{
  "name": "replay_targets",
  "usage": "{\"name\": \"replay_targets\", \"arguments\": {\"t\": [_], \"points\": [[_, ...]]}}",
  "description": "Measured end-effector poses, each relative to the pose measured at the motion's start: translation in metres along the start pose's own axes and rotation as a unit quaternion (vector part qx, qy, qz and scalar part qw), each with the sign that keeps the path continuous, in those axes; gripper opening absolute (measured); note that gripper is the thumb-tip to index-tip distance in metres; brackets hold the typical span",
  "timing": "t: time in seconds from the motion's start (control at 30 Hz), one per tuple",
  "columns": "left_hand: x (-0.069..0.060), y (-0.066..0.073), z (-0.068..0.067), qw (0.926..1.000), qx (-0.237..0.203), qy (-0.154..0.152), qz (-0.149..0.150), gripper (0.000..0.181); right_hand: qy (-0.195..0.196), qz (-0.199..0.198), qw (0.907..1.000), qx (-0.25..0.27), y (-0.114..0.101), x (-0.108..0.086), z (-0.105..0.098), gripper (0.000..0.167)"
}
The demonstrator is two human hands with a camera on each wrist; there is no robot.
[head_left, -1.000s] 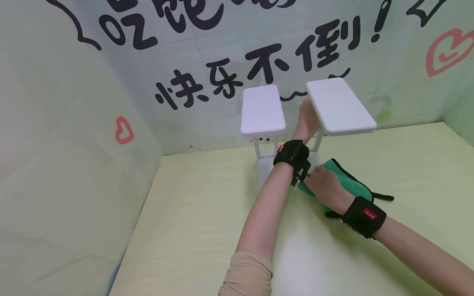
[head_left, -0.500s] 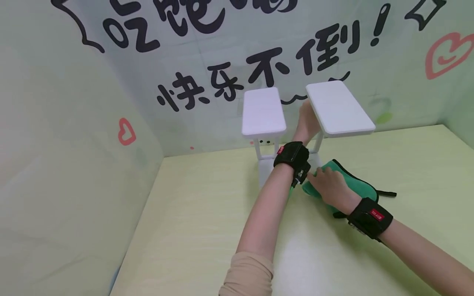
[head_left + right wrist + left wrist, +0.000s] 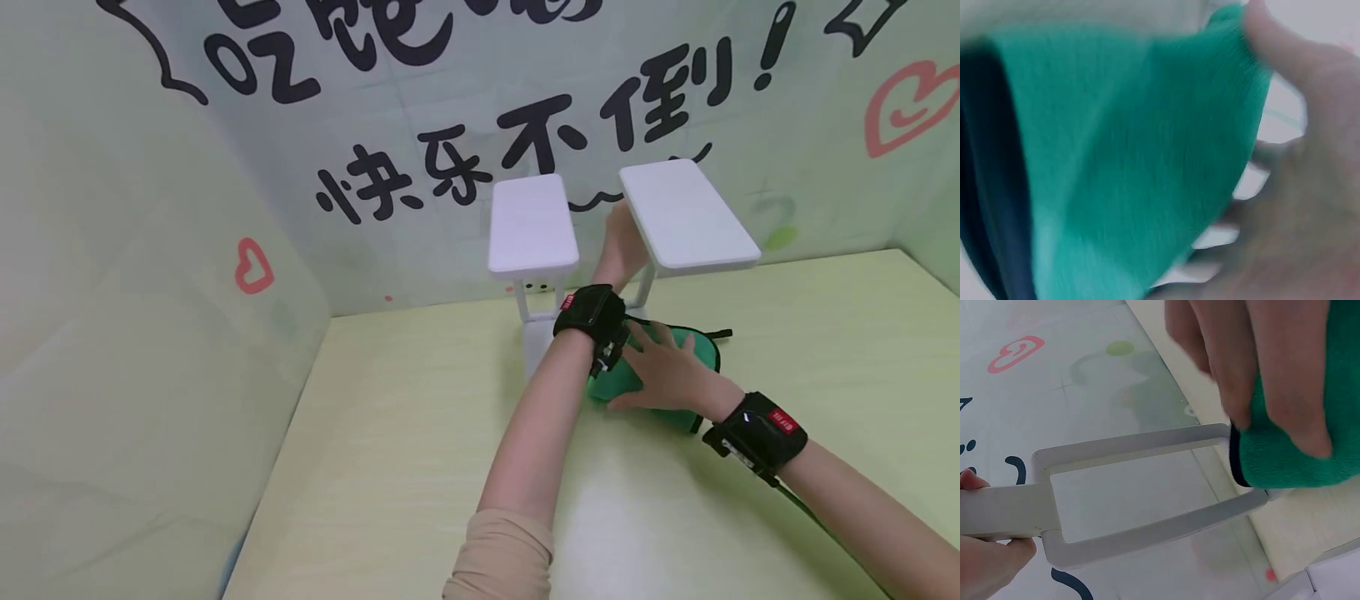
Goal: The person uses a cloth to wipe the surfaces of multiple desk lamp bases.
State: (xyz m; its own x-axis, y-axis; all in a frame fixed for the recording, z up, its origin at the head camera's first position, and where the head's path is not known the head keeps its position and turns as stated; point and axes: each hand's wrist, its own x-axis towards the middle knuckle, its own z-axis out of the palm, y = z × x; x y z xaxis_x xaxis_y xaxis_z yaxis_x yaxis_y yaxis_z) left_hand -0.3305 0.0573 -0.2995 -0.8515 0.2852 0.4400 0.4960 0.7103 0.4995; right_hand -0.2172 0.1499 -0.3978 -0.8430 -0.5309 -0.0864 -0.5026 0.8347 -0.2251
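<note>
A white stand carries two flat tops, a left platform point(image 3: 532, 223) and a right platform point(image 3: 686, 215). My left hand point(image 3: 622, 246) reaches behind the right platform, which hides its fingers in the head view. The left wrist view has that hand gripping the white bar point(image 3: 1007, 509) at the end of a rectangular support frame point(image 3: 1154, 537). With fingers spread, my right hand point(image 3: 663, 375) lies over a green black-edged cloth point(image 3: 703, 350) beside the stand's foot. The cloth's corner point(image 3: 1291, 472) touches or overlaps the far end of the frame. Blur softens the right wrist view.
The stand's base point(image 3: 536, 343) rests on a pale wooden table point(image 3: 390, 433). A printed backdrop point(image 3: 420, 267) rises along the table's back edge. A black strap point(image 3: 720, 334) trails from the cloth. A thin cable point(image 3: 832, 537) runs along the right forearm.
My right hand has gone from curled to spread fingers on the cloth. The cloth has shifted left and turned, closer to the stand. My left hand keeps its place.
</note>
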Motion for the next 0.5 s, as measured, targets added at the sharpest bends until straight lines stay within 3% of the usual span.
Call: {"name": "replay_targets", "arguments": {"t": [0.07, 0.2, 0.3, 0.4, 0.5], "points": [[0.004, -0.002, 0.006, 0.9992, 0.039, 0.002, -0.007, 0.008, -0.008, 0.034, 0.9993, -0.014, 0.004, 0.005, 0.0, 0.086], [0.034, -0.039, 0.057, 0.9957, 0.087, 0.031, 0.014, 0.005, 0.0, 0.046, 0.9986, -0.026, 0.018, 0.02, 0.0, 0.078], [0.05, -0.06, 0.08, 0.9953, 0.097, 0.003, 0.008, 0.012, 0.026, 0.036, 0.9978, -0.05, 0.025, 0.029, 0.002, 0.071], [0.049, -0.061, 0.078, 0.9958, 0.091, 0.002, 0.008, 0.018, 0.046, 0.01, 0.995, -0.088, 0.023, 0.03, 0.004, 0.063], [0.041, -0.055, 0.064, 0.9983, 0.052, 0.015, 0.02, 0.016, 0.032, -0.006, 0.9951, -0.094, 0.011, 0.025, 0.003, 0.058]]}}
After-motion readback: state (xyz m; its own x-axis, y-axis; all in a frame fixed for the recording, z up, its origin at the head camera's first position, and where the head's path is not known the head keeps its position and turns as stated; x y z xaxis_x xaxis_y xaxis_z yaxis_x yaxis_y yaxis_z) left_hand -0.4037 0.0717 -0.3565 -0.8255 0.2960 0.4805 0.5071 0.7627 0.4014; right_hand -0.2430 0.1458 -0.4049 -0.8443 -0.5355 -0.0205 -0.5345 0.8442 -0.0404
